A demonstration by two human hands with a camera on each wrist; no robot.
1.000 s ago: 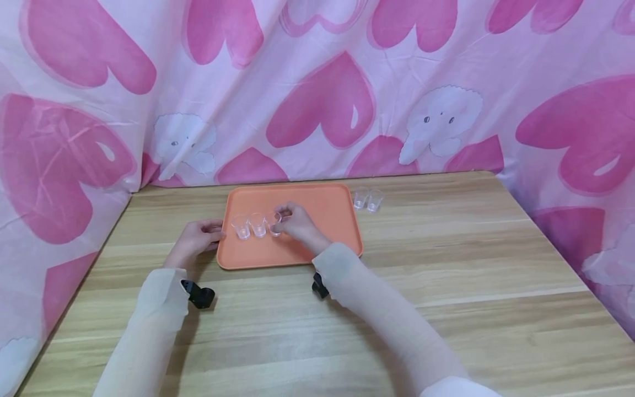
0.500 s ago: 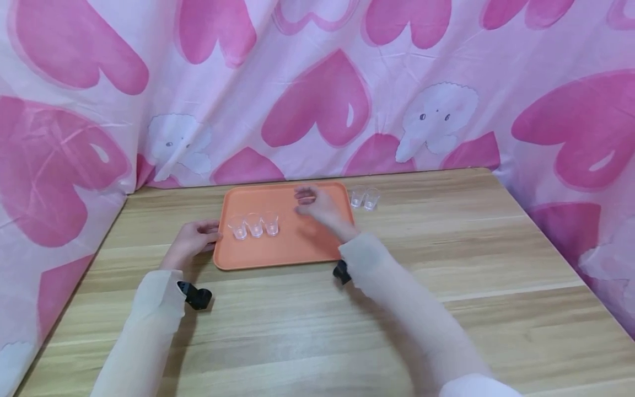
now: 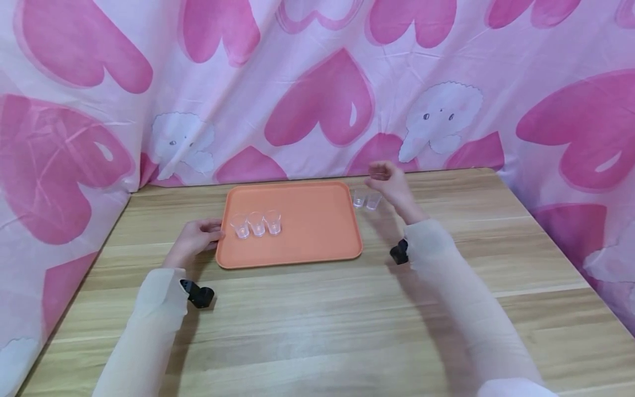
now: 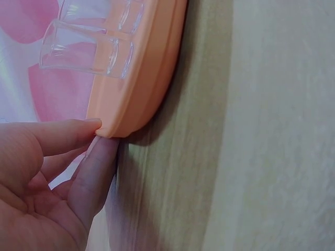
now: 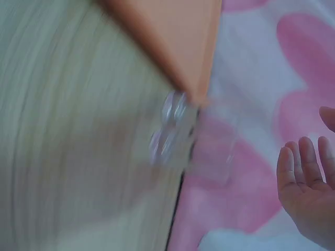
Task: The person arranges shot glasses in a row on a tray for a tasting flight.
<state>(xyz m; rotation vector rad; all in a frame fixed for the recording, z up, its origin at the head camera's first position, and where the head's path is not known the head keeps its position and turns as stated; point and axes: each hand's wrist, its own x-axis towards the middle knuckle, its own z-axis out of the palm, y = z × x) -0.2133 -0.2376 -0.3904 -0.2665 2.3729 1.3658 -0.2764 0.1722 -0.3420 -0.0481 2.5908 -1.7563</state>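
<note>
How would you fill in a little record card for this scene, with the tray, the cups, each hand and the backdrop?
Surface: wood-patterned table
Tray: orange, on the table
Inside it: three clear cups, upright, in a row toward the left
Beside it: two clear cups, side by side on the table, near the far right corner
Left hand: pinches the tray's left edge
Right hand: near the two cups, holding nothing
Backdrop: pink cloth with hearts
</note>
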